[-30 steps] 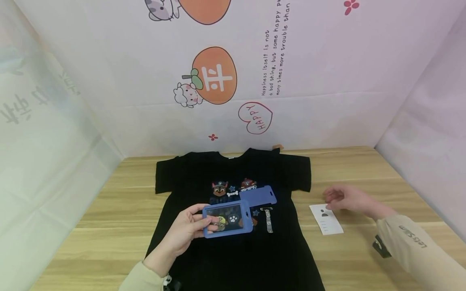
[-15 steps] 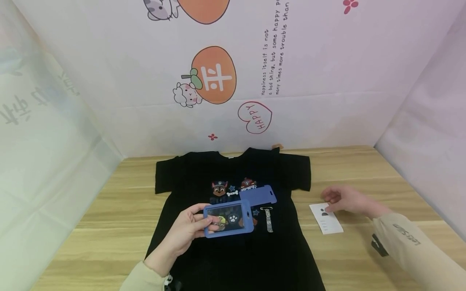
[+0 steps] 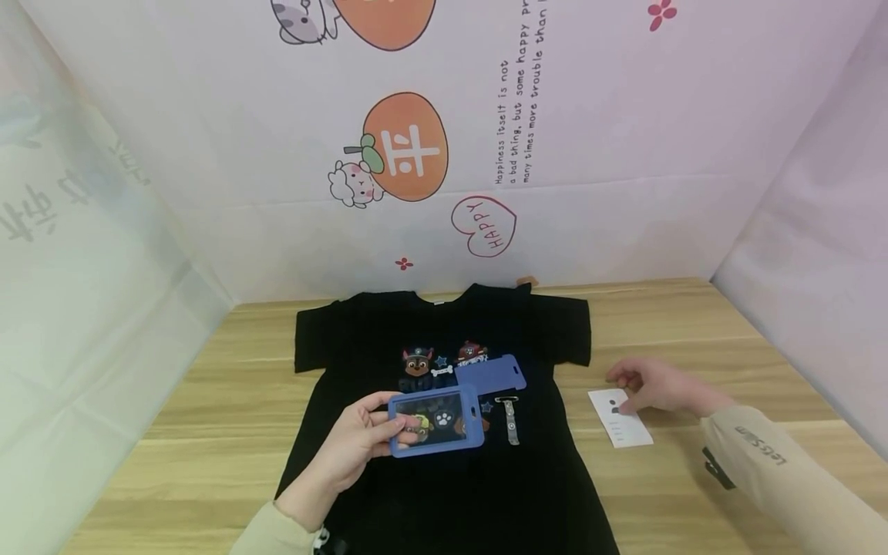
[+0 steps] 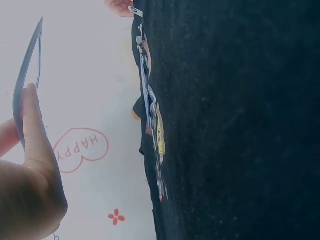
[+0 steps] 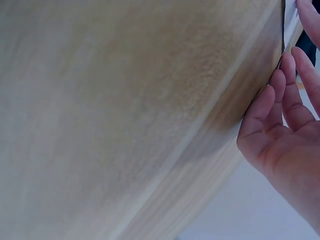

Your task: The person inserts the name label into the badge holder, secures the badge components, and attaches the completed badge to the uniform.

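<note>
My left hand (image 3: pixel 352 445) pinches a blue badge holder frame (image 3: pixel 473 422) with a see-through window above a black T-shirt (image 3: pixel 444 501). The thumb lies over the window; fingers show through it. In the left wrist view the holder (image 4: pixel 24 80) is seen edge-on. Partly behind it, on the shirt, lies a flat blue slotted panel (image 3: pixel 494 373). Beside that lies a clear strap clip (image 3: pixel 512 424) with metal snaps. On the table to the right, my right hand (image 3: pixel 659 385) touches a white ID card (image 3: pixel 630 432) with its thumb, its other fingers loosely bent past the card's upper edge.
The shirt, printed with cartoon dogs, lies spread on a wooden table (image 3: pixel 187 424). A white printed cloth (image 3: pixel 610 139) stands behind the table, with more white cloth on both sides.
My right hand has shifted slightly left, its thumb further onto the card. My left hand and the badge holder stay almost where they were.
</note>
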Available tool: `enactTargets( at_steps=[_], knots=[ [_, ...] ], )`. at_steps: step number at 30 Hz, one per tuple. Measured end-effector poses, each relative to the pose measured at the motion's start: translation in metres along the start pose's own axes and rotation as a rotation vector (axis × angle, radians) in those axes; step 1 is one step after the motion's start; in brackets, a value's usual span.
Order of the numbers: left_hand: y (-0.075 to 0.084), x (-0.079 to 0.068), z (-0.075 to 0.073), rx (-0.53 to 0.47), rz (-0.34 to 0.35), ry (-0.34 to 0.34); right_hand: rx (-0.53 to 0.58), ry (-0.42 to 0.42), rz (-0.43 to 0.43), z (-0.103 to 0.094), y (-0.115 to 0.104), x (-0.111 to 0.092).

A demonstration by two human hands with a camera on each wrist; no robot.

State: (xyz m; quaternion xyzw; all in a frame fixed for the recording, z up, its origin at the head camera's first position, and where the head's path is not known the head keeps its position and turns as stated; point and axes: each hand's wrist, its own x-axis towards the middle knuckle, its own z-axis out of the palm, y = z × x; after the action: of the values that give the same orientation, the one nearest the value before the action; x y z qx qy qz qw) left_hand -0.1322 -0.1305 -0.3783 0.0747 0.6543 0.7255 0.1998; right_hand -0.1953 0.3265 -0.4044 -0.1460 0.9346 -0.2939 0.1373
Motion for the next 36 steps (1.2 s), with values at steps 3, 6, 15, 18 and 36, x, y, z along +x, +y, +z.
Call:
enactTargets(
  at_steps=[3, 6, 15, 18, 36],
  knots=[
    [-0.0005, -0.0002, 0.0001, 0.001, -0.004, -0.005, -0.006, 0.005, -0.008, 0.0012, -0.0003, 0.0003],
    [-0.0007, -0.0003, 0.0002, 0.000, -0.003, -0.011, -0.012, 0.012, -0.007, 0.0023, -0.0010, 0.0007],
    [-0.0012, -0.0007, 0.0002, -0.005, 0.001, -0.019, -0.033, 0.025, 0.016, 0.0023, -0.0056, -0.0011],
    [-0.0015, -0.0006, 0.0005, -0.007, 0.003, -0.021, -0.032, 0.028, 0.022, 0.0026, -0.0066, -0.0019],
    [-0.0027, 0.0012, 0.0029, 0.001, 0.013, -0.034, -0.027, -0.005, -0.050, 0.0027, -0.0044, -0.0007]
  ],
)
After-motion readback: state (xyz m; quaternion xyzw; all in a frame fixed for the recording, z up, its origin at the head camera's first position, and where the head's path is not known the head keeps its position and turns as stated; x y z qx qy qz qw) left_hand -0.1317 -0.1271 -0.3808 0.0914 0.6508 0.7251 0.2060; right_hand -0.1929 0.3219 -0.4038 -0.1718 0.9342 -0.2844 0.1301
